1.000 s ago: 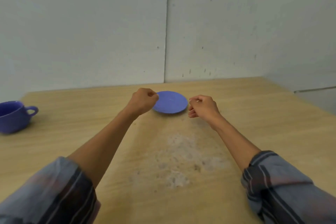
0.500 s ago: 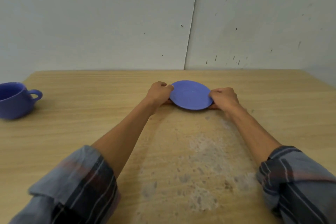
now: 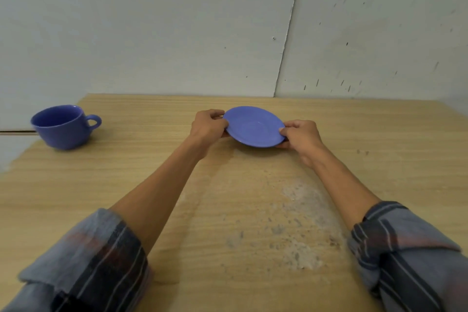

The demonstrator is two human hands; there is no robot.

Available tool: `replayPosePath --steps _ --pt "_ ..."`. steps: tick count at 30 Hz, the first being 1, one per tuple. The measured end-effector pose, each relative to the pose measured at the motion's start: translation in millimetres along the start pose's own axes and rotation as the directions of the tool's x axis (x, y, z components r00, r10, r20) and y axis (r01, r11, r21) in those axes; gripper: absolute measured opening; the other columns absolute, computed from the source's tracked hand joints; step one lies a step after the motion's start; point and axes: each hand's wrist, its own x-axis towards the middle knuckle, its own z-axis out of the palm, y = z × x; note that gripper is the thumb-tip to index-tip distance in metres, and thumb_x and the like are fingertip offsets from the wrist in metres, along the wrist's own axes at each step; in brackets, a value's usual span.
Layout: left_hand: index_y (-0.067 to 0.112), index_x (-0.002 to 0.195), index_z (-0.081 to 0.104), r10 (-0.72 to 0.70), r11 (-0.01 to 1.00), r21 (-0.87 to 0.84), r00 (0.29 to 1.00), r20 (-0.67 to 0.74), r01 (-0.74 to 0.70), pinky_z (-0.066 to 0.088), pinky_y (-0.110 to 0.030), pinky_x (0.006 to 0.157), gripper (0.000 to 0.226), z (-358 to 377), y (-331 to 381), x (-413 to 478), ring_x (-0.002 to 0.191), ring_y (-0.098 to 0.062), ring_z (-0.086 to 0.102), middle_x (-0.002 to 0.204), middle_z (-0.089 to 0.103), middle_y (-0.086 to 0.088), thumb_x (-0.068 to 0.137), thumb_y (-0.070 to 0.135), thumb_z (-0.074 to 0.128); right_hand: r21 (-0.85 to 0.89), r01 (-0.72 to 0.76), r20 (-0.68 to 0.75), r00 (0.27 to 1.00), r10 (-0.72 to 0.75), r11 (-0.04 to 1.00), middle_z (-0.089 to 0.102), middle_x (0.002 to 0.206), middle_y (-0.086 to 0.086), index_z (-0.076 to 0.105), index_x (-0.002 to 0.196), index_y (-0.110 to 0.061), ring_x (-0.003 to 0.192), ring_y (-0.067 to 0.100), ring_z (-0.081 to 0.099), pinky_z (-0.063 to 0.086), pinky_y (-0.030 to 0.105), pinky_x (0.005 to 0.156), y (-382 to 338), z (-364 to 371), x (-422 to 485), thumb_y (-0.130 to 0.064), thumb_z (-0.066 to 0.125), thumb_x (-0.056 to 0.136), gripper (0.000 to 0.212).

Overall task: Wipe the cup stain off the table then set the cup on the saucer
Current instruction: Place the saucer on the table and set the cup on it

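Saucer [image 3: 254, 126] bare, gripped by both hands; cup [image 3: 60, 125] interior unclear.

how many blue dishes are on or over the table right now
2. A cup stands near the table's far left corner, handle pointing right. A saucer is held at mid-table, gripped by the left hand and right hand. None seems hidden.

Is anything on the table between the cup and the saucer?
Nothing visible. Only bare table lies between the cup and the saucer, which both hands hold by its rim: left hand, right hand.
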Motion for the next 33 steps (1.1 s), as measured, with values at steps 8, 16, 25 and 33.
replayPosePath --steps 8,16,25,33 --pt "-0.002 0.131 0.052 -0.02 1.0 0.001 0.994 -0.107 0.021 0.056 -0.027 0.072 0.042 -75.5 -12.7 -14.8 0.078 -0.015 0.065 0.12 0.06 -0.019 0.089 -0.003 0.055 0.01 0.013 0.135 0.991 -0.014 1.0 0.069 0.101 0.015 0.062 0.078 -0.011 0.07 0.02 0.07 0.061 0.042 0.075 -13.4 64.9 -27.2 0.003 0.06 0.085 0.016" --pt "0.006 0.129 0.057 -0.069 0.995 0.056 0.981 -0.179 0.08 0.053 -0.041 0.096 0.042 -126.1 -28.3 -16.0 0.101 -0.026 0.066 0.115 0.064 -0.013 0.086 0.004 0.06 0.03 -0.011 0.227 0.974 0.004 0.999 0.069 0.099 0.015 0.062 0.083 -0.008 0.068 0.021 0.071 0.06 0.043 0.076 -17.6 112.6 -42.6 0.004 0.06 0.086 0.011" --pt "0.007 0.131 0.057 -0.032 0.976 0.204 0.979 -0.202 0.074 0.054 -0.037 0.095 0.043 -136.2 -32.8 -16.0 0.101 -0.025 0.067 0.119 0.065 -0.011 0.088 0.005 0.058 -0.1 0.033 0.236 0.972 -0.009 0.994 0.065 0.084 0.003 0.062 0.09 -0.008 0.06 0.017 0.068 0.061 0.03 0.064 -24.5 121.7 -50.1 0.001 0.063 0.084 0.011" --pt "0.008 0.123 0.063 0.131 0.776 0.631 0.98 -0.147 -0.009 0.042 -0.025 0.076 0.038 -138.1 -11.8 -20.5 0.1 -0.025 0.062 0.125 0.062 -0.014 0.087 0.005 0.05 -0.585 0.311 0.158 0.949 -0.271 0.749 0.068 0.111 0.009 0.068 0.107 -0.011 0.096 0.028 0.064 0.052 0.036 0.082 -35.6 127.4 -50.4 -0.016 0.059 0.081 0.028"
